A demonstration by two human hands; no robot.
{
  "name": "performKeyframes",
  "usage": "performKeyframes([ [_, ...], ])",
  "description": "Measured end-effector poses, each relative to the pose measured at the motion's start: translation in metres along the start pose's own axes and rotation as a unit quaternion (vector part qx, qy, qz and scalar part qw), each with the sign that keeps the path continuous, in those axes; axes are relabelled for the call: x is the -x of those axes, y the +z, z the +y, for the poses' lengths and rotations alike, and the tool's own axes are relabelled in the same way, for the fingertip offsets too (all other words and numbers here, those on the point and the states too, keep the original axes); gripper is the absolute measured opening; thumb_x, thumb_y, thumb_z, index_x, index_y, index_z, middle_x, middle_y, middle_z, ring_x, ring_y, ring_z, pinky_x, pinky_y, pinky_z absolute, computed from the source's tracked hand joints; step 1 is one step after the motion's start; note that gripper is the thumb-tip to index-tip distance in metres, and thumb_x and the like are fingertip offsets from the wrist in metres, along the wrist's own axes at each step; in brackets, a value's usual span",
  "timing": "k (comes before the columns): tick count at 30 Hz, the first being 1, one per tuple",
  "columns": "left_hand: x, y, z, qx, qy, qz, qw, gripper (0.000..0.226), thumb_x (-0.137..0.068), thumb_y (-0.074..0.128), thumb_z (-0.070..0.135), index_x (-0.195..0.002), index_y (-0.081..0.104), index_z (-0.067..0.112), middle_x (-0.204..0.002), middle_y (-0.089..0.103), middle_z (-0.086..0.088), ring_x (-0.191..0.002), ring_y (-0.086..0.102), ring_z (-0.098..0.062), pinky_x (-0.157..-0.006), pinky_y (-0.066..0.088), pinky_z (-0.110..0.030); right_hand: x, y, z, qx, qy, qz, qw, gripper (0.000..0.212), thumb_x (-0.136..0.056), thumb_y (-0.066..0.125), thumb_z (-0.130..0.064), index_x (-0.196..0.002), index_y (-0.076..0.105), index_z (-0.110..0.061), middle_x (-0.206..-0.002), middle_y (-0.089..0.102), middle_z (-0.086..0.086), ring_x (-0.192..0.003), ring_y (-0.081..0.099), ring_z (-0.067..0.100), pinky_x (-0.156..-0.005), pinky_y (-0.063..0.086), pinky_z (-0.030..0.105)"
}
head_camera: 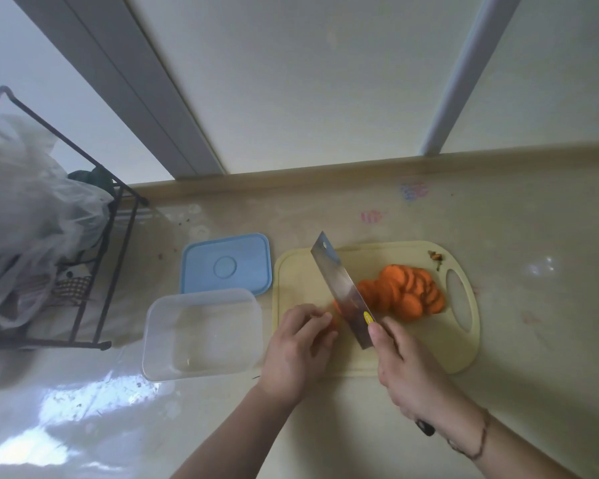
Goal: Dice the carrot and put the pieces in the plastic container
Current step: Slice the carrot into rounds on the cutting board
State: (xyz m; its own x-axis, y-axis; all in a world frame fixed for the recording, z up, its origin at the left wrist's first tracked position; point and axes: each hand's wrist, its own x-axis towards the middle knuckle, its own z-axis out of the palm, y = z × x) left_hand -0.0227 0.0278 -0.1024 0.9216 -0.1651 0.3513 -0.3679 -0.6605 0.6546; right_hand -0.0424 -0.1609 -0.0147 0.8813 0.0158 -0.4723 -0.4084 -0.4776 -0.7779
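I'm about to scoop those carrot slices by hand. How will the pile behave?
The carrot slices lie fanned and overlapping, so a push would probably scatter them. Thin flat rounds likely slide on the smooth cutting board rather than roll.

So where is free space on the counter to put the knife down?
Bare counter lies right of the cutting board, and behind it toward the wall. Crowded: the container and blue lid on its left, then the wire rack.

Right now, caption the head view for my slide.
Right hand slices carrot held by left hand on board; container empty.
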Motion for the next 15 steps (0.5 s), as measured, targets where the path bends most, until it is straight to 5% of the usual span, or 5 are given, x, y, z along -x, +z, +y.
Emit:
performKeyframes([
  [4,0.003,-0.005,0.005,0.007,-0.026,-0.004,1.0,0.021,-0.087,0.071,0.023,-0.106,0.07,0.014,-0.103,0.064,0.002,-0.091,0.063,-0.016,-0.08,0.053,-0.025,0.009,-0.004,-0.005,0.044,-0.071,0.002,0.997,0.039,-0.093,0.034,-0.053,-0.077,0.042,-0.019,-0.056,0.048,0.001,-0.049,0.044,0.013,-0.053,0.036,0.033],
  [15,0.006,-0.007,0.006,0.003,-0.04,0.02,0.999,0.023,-0.086,0.07,0.029,-0.096,0.078,0.01,-0.099,0.071,0.003,-0.088,0.068,-0.011,-0.076,0.056,-0.024,0.036,-0.003,-0.004,0.092,-0.119,-0.026,0.988,0.033,-0.095,0.032,-0.053,-0.081,0.038,-0.023,-0.068,0.054,-0.001,-0.056,0.046,0.012,-0.06,0.034,0.033],
])
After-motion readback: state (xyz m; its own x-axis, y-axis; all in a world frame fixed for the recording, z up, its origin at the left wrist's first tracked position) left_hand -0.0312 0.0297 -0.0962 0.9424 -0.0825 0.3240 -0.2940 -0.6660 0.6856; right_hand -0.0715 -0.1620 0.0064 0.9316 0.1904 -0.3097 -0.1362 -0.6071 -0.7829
